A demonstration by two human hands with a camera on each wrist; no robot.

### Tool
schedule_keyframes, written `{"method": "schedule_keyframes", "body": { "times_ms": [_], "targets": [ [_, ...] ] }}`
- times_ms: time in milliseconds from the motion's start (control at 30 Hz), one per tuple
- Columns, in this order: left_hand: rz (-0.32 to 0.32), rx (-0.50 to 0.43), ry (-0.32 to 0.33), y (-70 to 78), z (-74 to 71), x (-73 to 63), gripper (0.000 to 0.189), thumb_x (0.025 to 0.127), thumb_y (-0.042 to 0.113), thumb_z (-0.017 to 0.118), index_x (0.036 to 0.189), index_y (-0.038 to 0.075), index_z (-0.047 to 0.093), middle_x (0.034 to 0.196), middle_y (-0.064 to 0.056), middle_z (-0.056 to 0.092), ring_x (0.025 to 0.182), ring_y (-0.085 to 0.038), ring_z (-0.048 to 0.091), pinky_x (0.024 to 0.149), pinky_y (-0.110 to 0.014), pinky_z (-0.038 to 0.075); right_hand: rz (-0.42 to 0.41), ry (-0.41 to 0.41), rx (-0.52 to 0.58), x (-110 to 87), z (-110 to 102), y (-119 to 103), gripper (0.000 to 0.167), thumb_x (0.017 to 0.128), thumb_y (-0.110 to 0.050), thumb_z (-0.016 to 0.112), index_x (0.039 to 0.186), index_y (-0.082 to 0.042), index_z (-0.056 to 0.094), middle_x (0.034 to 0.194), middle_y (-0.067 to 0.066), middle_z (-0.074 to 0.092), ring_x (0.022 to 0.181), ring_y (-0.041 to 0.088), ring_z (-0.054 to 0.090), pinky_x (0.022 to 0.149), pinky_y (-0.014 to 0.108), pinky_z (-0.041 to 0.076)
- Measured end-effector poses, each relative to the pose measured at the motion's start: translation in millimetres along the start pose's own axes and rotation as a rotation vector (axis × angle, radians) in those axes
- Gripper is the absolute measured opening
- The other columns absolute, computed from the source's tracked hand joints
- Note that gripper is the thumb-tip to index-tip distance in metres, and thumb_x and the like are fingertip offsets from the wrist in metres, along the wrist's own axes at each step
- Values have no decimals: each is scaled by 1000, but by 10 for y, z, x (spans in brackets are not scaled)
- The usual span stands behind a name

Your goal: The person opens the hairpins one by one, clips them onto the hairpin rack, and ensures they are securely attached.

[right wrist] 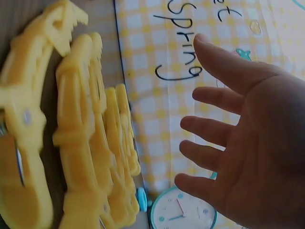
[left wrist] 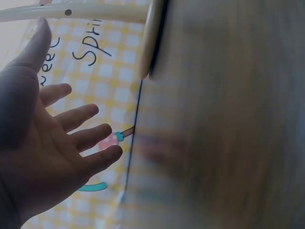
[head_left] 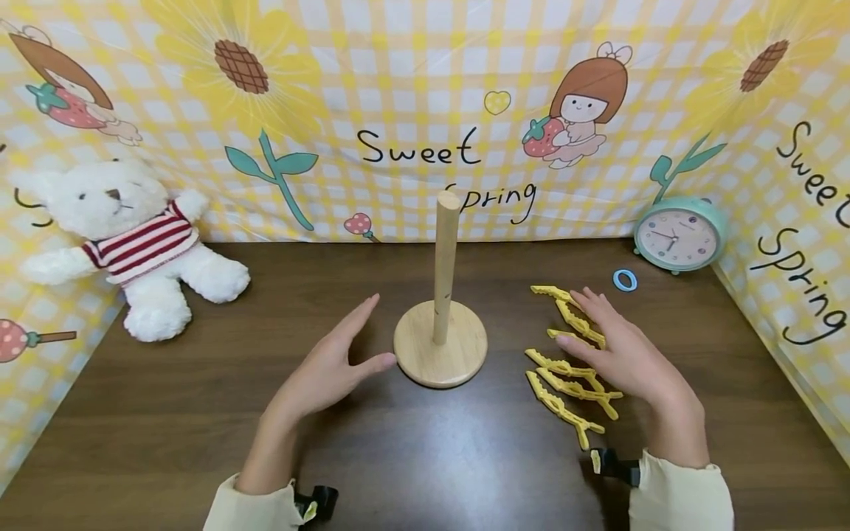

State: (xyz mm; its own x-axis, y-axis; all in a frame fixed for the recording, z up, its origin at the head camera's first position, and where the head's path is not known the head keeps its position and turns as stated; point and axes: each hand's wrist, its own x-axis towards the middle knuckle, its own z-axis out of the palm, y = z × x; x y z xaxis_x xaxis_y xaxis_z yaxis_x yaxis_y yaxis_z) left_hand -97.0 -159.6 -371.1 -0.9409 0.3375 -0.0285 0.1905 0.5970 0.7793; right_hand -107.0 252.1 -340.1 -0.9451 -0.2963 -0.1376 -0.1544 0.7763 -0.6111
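In the head view, a white bear in a red-striped top sits at the far left, leaning against a yellow checked cloth. To its right and nearer, the left hand is held over the tabletop, its fingers straight and its thumb spread apart from them. The thumb tip is just beside the base of the wooden stand; whether they touch, I cannot tell. The stand is in the middle, its post upright on a round base.

Right of the stand, several yellow clips lie on the tabletop, spread in a loose row from near to far. The right hand hangs above the far clips, partly covering them in this view; its fingers and thumb are parted, as the right wrist view also shows. Beyond this hand lies a blue ring, and at the far right a green clock stands close to the cloth.
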Motion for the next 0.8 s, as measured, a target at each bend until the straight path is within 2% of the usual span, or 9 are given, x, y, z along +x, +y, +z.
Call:
{"method": "schedule_keyframes", "body": {
  "times_ms": [133,267,500,667,800],
  "targets": [
    [9,-65,-25,-30,59,45,90,95,41,73,164,25,17,167,1,17,153,-23,15,120,-54,20,22,4,-2,-27,-35,75,82,100,-48,62,161,-5,27,167,21,14,150,46,14,111,70,23],
    [11,-132,-9,-76,108,85,91,92,43,75,163,27,21,167,1,19,153,-23,16,120,-54,21,41,24,7,-43,-49,160,81,98,-47,65,158,-3,32,165,23,21,145,48,27,109,68,29],
    [19,-287,28,-161,225,154,88,91,32,79,161,13,30,165,-4,27,151,-25,24,119,-49,27,91,62,45,-78,-51,316,79,95,-42,72,154,-1,39,155,27,38,136,52,39,104,67,37],
    [26,-336,45,-159,302,203,89,87,29,83,159,11,34,163,-4,32,150,-24,27,118,-46,28,109,84,70,-85,-64,422,77,94,-39,74,153,1,41,150,30,43,130,54,46,99,66,43],
    [28,-338,44,-163,352,229,89,86,28,84,158,10,35,162,-6,34,149,-25,30,118,-46,30,123,88,99,-84,-46,501,75,95,-36,73,151,2,43,143,33,49,124,53,52,96,63,47]
  ]
}}
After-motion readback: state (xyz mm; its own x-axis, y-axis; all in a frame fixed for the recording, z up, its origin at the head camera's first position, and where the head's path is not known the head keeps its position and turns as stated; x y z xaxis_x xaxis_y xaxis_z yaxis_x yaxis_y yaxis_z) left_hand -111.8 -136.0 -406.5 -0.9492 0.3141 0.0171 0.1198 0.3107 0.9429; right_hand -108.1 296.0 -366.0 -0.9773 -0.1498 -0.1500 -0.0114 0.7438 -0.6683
